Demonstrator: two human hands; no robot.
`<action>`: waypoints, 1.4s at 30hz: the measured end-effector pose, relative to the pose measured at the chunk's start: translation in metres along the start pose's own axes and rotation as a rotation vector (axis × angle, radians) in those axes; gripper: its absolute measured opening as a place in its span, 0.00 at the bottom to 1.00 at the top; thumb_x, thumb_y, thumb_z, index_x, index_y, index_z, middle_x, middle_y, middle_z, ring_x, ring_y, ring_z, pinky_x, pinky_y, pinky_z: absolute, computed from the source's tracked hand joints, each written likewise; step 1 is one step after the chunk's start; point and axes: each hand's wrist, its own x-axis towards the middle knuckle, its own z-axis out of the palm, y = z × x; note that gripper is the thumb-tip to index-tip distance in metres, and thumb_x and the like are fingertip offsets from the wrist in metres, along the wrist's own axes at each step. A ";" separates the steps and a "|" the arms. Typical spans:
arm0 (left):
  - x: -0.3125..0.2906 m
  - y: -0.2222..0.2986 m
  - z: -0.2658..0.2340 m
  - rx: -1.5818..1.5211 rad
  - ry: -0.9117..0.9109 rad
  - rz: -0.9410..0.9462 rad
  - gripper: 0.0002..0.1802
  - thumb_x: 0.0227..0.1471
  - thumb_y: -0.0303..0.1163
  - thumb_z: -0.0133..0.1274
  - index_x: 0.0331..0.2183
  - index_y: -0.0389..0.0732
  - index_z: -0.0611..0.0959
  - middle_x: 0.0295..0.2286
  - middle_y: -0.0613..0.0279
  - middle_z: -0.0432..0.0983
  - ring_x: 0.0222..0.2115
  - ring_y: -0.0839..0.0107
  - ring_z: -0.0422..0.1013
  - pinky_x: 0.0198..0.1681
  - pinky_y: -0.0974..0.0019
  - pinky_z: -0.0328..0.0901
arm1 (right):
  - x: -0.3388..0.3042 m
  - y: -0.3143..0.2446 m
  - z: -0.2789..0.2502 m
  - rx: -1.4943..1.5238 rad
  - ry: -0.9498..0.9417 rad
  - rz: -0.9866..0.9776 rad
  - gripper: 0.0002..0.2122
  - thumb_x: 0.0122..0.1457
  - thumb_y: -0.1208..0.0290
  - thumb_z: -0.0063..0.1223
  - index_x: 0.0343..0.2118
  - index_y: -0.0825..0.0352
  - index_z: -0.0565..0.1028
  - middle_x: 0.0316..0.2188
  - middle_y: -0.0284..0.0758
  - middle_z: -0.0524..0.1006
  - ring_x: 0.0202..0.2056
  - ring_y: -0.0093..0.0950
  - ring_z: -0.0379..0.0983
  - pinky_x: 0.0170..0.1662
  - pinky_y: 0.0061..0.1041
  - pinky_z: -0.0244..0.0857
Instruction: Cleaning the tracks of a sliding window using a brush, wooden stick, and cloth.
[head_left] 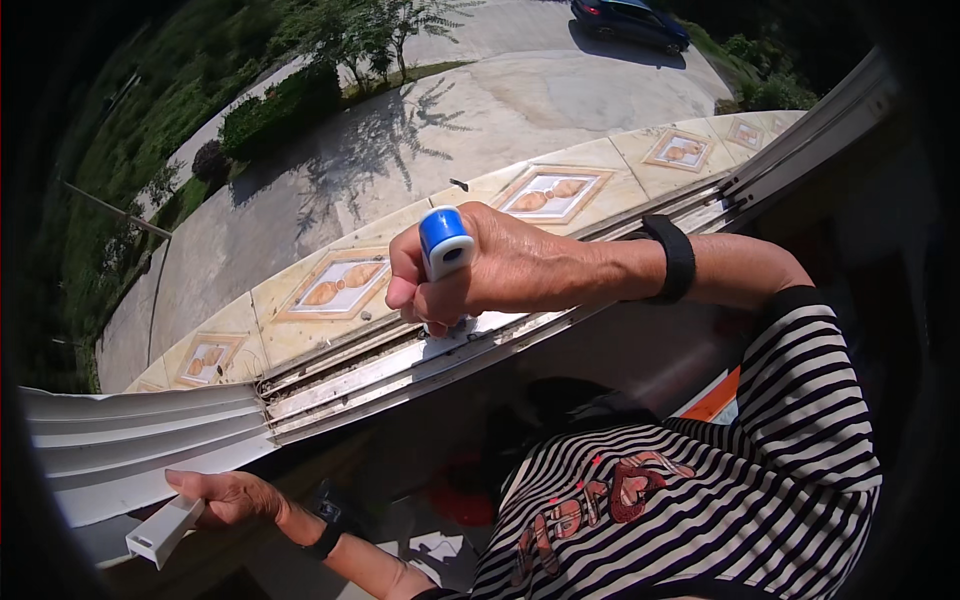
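Note:
My right hand [480, 265] is closed around an upright tool with a blue-and-white handle [447, 240], held over the window track [340, 385]. The fingers hide most of the tool, and its lower end meets the track out of clear sight. At the lower left, my left hand [228, 498] grips a white plastic handle-like piece [165, 535] with a hole near its end. Whatever else belongs to that piece does not show. Dirt lies along the grooves of the track.
Beyond the track runs a tiled outer ledge [400, 240] with framed patterns and a small dark scrap [459, 185]. A white window frame [150, 435] stands at the left, another frame [840, 110] at the right. Outside lie a paved yard [520, 85] and a dark car [630, 22].

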 end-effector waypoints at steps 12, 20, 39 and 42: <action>0.000 -0.001 0.013 0.118 0.017 0.168 0.05 0.49 0.21 0.50 0.31 0.30 0.76 0.32 0.40 0.72 0.31 0.51 0.70 0.34 0.59 0.66 | 0.026 -0.032 0.001 0.008 -0.033 -0.318 0.14 0.47 0.68 0.58 0.33 0.72 0.72 0.25 0.36 0.76 0.27 0.23 0.73 0.25 0.20 0.68; -0.021 -0.082 0.010 0.239 0.010 0.236 0.15 0.51 0.26 0.46 0.38 0.24 0.67 0.38 0.37 0.65 0.37 0.48 0.66 0.39 0.58 0.65 | -0.155 -0.034 -0.123 -0.248 0.574 -0.121 0.15 0.44 0.70 0.58 0.34 0.70 0.69 0.17 0.32 0.70 0.17 0.18 0.66 0.18 0.14 0.56; 0.000 -0.020 0.001 0.137 -0.056 0.074 0.12 0.52 0.27 0.47 0.35 0.25 0.74 0.36 0.39 0.71 0.35 0.51 0.69 0.38 0.58 0.66 | -0.173 -0.001 -0.133 -0.117 0.600 0.006 0.09 0.42 0.74 0.54 0.27 0.66 0.67 0.16 0.29 0.68 0.17 0.16 0.65 0.17 0.13 0.53; 0.003 -0.011 0.002 0.081 -0.052 0.028 0.11 0.52 0.27 0.48 0.34 0.27 0.77 0.35 0.41 0.72 0.34 0.52 0.70 0.37 0.58 0.66 | -0.155 0.003 -0.119 -0.027 0.549 0.007 0.09 0.42 0.74 0.54 0.26 0.65 0.67 0.16 0.30 0.69 0.16 0.17 0.66 0.17 0.13 0.53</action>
